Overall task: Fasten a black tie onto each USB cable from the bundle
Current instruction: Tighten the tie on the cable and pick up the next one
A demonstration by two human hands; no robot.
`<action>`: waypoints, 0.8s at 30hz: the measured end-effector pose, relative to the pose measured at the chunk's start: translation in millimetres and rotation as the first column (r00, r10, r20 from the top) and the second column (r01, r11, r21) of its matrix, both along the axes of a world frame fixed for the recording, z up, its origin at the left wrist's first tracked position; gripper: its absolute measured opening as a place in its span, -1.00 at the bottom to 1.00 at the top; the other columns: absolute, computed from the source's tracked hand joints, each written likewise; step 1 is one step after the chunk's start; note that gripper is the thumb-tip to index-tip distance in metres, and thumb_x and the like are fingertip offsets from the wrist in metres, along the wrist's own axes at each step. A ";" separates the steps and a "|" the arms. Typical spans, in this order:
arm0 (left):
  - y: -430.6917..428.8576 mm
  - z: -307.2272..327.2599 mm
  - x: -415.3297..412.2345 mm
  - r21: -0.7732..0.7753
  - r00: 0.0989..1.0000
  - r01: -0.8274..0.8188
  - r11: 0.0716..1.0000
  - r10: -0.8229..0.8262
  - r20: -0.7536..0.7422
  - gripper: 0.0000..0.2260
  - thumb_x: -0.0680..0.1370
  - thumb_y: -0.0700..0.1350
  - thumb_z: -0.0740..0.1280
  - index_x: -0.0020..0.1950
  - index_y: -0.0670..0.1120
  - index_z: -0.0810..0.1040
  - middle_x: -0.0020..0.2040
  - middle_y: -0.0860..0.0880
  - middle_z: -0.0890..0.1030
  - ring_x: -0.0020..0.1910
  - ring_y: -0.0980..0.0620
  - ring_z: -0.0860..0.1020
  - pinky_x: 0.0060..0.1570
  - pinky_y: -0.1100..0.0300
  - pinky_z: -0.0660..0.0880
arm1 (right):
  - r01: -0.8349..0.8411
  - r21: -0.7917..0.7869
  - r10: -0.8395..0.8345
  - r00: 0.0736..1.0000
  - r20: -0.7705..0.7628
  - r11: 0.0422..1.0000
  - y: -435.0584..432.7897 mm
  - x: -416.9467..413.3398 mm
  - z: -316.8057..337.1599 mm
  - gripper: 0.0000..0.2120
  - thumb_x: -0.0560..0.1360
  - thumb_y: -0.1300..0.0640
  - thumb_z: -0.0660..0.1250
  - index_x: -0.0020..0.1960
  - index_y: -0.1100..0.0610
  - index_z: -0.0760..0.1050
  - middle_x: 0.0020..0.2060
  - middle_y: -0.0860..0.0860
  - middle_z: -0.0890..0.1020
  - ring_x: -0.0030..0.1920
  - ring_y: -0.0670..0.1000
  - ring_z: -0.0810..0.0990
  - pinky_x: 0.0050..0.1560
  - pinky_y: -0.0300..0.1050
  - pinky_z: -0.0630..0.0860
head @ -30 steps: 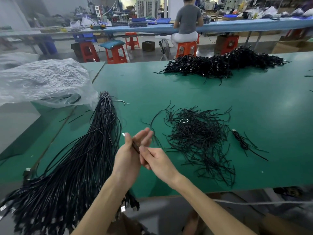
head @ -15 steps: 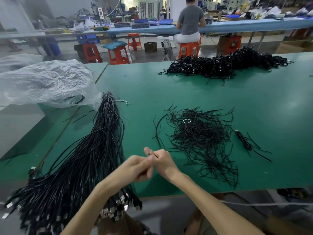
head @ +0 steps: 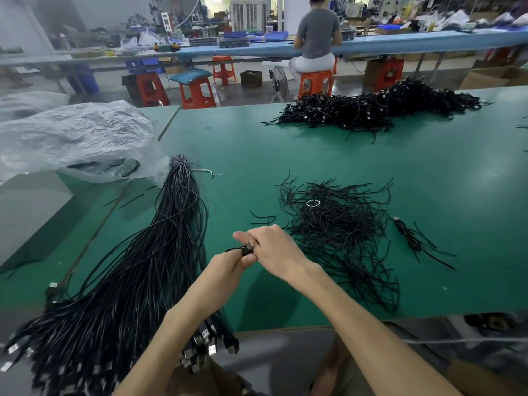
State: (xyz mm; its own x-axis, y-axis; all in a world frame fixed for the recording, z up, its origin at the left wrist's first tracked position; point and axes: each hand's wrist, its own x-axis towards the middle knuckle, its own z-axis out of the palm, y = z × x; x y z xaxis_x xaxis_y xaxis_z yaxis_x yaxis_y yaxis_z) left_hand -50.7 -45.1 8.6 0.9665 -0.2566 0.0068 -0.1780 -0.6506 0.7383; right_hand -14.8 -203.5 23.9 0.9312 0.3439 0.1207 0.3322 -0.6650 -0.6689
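A single USB cable is held above the tabletop, a short way in from the near edge and about midway along it. Its metal plug end is seen between the fingers of both hands. The grip of the left hand is closed around the cable from below and from the left; the grip of the right hand is pinched on the plug end from the right, the fingers being curled over it. The two hands are touching. Whether a tie is already wrapped on this cable cannot be told.

The bundle of black cables is laid to the left of the hands, bound at its far tip and fanned out toward the near-left corner, where the plugs overhang the near edge. A loose heap of black ties is spread just to the right of the hands. One coiled cable is placed beyond that heap, toward the right edge. A large pile of finished cables is located along the far edge. A crumpled clear plastic bag is located at the far-left corner, just beside the tip of the bundle.
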 end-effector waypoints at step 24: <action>8.7 23.0 -1.1 -0.948 0.945 -0.317 0.007 -0.085 -0.316 -0.61 0.74 0.05 0.12 -0.19 0.02 0.57 -0.21 0.11 0.49 -0.44 0.15 0.32 -0.14 0.24 0.50 | -0.075 0.262 0.070 0.997 0.030 0.962 17.6 -21.9 -36.4 -0.40 0.69 -0.28 0.06 -0.34 0.13 0.29 -0.49 -0.07 0.33 -0.35 -0.14 0.35 0.09 0.12 0.51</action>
State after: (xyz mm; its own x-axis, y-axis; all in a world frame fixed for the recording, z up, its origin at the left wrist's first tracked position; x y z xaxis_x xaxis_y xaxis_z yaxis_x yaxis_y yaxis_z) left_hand -51.8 -36.4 31.6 0.9950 -0.0774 -0.0626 0.0994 0.7463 0.6581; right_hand -36.7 -185.9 -12.6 0.9013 0.3643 0.2344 0.3885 -0.4407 -0.8092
